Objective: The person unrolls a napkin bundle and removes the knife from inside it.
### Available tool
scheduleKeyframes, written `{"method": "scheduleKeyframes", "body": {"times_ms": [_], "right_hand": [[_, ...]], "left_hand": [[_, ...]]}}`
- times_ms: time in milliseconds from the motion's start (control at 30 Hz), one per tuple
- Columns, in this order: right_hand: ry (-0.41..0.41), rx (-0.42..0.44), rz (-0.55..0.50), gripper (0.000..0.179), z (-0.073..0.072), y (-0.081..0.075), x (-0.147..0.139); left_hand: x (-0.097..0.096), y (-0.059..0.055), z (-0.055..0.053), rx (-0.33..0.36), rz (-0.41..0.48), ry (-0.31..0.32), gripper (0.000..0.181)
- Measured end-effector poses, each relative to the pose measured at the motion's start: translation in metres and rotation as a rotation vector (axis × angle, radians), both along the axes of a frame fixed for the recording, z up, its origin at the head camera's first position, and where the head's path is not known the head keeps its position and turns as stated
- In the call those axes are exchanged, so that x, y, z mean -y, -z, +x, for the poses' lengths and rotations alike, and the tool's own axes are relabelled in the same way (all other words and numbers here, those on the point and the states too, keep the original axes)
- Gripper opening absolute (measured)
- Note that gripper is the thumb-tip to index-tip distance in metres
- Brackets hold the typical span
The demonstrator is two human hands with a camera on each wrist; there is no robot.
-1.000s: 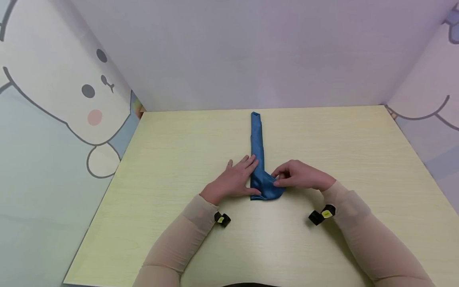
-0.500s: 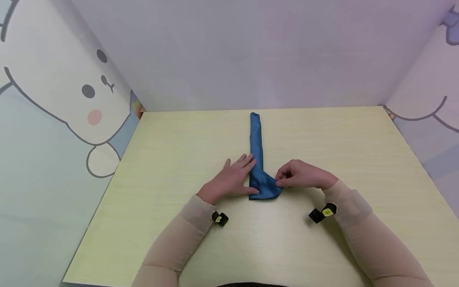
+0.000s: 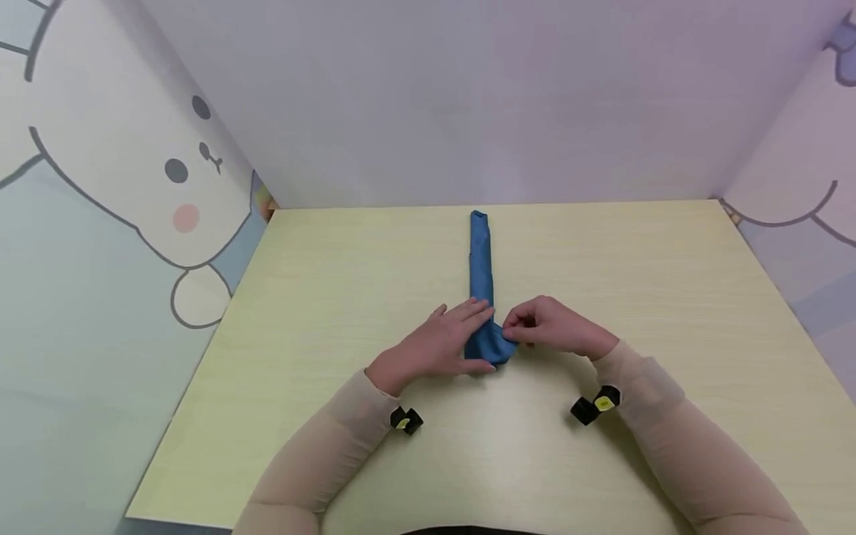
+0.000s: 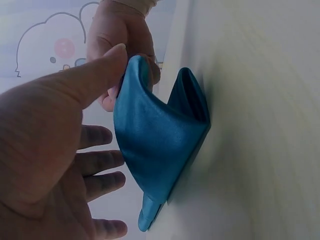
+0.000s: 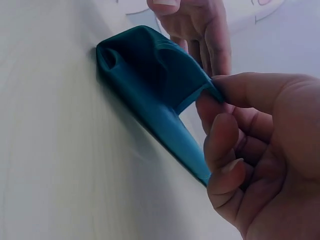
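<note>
A shiny blue cloth (image 3: 480,260), folded into a long narrow strip, lies on the table with its far end near the back edge. At its near end a loose flap (image 4: 155,130) stands raised off the tabletop. My right hand (image 3: 558,327) pinches the edge of this flap between thumb (image 5: 250,92) and fingers. My left hand (image 3: 441,342) is over the strip's near part from the left, fingers extended and thumb by the near edge. In the left wrist view its fingers (image 4: 102,162) are spread and its thumb is close to the flap.
The pale wooden table (image 3: 334,260) runs back to a plain light wall (image 3: 468,104). Cartoon-printed panels (image 3: 120,186) border it on the left and right. A small black device with a yellow label (image 3: 595,405) sits at each sleeve cuff.
My right hand has drawn the flap up and leftward over the strip, so less of it spreads out to the right. My left hand has shifted slightly right and nearer, further across the cloth.
</note>
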State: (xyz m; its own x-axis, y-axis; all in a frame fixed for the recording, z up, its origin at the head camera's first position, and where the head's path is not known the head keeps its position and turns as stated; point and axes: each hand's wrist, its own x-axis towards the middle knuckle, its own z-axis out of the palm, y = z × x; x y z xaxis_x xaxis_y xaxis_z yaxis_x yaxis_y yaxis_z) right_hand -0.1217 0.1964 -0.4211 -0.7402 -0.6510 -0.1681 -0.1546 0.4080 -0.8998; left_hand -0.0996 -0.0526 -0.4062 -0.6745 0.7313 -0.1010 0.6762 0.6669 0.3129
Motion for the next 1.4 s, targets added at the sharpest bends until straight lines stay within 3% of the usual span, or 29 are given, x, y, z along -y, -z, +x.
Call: {"method": "scheduleKeyframes", "body": {"times_ms": [500, 600, 800, 900, 1400], "right_hand": [[0.058, -0.005, -0.044, 0.020, 0.008, 0.001, 0.009], [0.077, -0.038, -0.037, 0.023, 0.008, 0.001, 0.009], [0.124, -0.220, 0.004, 0.028, 0.007, 0.005, 0.012], [0.122, -0.269, 0.015, 0.031, 0.007, 0.009, 0.014], [0.051, -0.316, 0.080, 0.044, 0.008, 0.018, 0.019]], "left_hand": [[0.005, 0.008, 0.009, -0.121, -0.011, -0.005, 0.087], [0.009, 0.010, 0.010, -0.105, -0.027, -0.017, 0.087], [0.019, 0.013, 0.010, -0.054, -0.077, -0.075, 0.088], [0.025, 0.014, 0.010, -0.043, -0.085, -0.083, 0.088], [0.055, 0.014, 0.014, 0.084, -0.022, -0.156, 0.082]]}}
